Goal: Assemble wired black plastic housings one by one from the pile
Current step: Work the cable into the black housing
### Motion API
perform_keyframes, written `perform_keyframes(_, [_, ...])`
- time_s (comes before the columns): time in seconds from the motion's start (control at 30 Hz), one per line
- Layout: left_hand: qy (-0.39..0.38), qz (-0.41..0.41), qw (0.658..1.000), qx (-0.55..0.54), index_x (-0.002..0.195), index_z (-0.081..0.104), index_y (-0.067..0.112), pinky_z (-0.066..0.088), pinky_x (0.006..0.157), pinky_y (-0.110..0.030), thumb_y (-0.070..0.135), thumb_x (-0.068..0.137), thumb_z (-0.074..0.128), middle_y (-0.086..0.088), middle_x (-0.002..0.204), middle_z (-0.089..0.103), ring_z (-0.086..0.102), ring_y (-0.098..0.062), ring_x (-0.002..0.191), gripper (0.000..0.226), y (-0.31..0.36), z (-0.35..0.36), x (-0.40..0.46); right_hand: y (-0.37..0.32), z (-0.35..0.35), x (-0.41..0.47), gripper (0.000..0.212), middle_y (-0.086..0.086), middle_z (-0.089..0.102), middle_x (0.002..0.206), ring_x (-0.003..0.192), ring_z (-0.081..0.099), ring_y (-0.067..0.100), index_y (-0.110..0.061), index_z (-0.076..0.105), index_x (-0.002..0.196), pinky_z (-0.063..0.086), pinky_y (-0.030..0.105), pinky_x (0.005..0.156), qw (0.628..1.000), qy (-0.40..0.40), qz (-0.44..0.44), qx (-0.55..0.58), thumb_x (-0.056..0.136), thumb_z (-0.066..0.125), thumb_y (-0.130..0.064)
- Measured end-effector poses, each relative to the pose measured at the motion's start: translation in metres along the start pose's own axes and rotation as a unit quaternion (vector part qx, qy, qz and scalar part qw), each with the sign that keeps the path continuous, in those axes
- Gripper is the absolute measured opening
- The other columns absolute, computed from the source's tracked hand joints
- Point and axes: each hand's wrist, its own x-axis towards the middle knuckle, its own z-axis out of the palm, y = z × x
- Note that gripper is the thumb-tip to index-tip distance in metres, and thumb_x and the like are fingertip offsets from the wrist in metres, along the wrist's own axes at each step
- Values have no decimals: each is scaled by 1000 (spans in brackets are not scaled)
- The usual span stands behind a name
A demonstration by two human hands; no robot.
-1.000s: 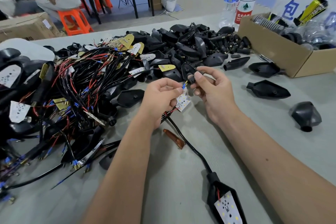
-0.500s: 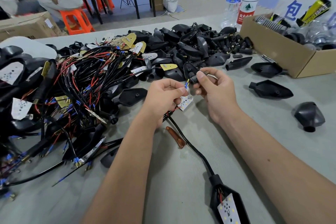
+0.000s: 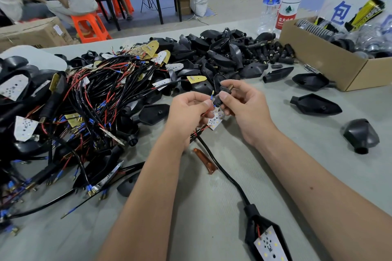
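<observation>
Above the grey table (image 3: pixel 212 207), near its middle, both hands met over the work. Right hand (image 3: pixel 246 112) pinched a small black stem piece (image 3: pixel 220 96) between thumb and forefinger; a brass threaded end stuck out from its top. Left hand (image 3: pixel 186 112) pinched thin wires (image 3: pixel 212 96) with blue-sleeved tips right at the stem's lower end; whether the tips had entered the stem was hard to tell, fingers covering the joint. A white LED board (image 3: pixel 215 119) hung just below the two hands, red and black leads trailing from it.

Black cable (image 3: pixel 222 176) ran from under the left hand down toward the viewer, ending in a black housing (image 3: pixel 265 237) with another LED board seated in it, at the bottom edge of view. Small amber lens strip (image 3: pixel 204 160) lay on the table beside that cable.

Left of the hands: tangled pile of wired housings (image 3: pixel 74 112), red and black leads, blue crimp ends. Behind the hands: heap of empty black shells (image 3: pixel 212 53) and small stems. Right side: three loose shells (image 3: pixel 316 105) lying apart on the table, and a cardboard box (image 3: pixel 331 63) with metallic parts inside. Two water bottles (image 3: pixel 280 0) stood behind the box. Far back, a seated person on an orange stool (image 3: pixel 89 25).
</observation>
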Motion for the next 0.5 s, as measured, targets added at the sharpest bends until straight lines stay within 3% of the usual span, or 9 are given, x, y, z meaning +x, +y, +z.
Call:
perform_keyframes(0.1, [43,-3,999,-32,91,67,9,53,55,-22,3,101,60,2,66,72,68,-13,60,13,-2,0,2,-1,1,-1,28,15,72,92,63,60,13,-6,65,122,51,24,59,1000,-28,4,14,97,63,5])
perform_keyframes(0.23, [69,9,997,-34,90,63,11,56,58,-22,8,103,58,-4,77,71,71,-16,61,14,-6,0,6,-1,-1,-1,25,11,76,102,72,62,14,-4,62,120,52,23,66,998,-48,11,43,99,57,8])
perform_keyframes(0.4, [144,83,974,155,88,55,21,56,56,-35,19,105,55,-6,75,69,69,-16,53,17,-13,2,7,-3,-4,-3,24,13,75,112,79,65,16,-6,62,118,52,24,71,991,-106,25,79,98,57,7])
perform_keyframes(0.5, [192,99,951,220,87,54,23,58,69,-43,24,104,57,-7,72,69,68,-24,60,17,-14,0,8,-5,-3,-4,25,15,74,114,78,64,15,-5,62,119,51,25,72,990,-108,32,82,99,57,7])
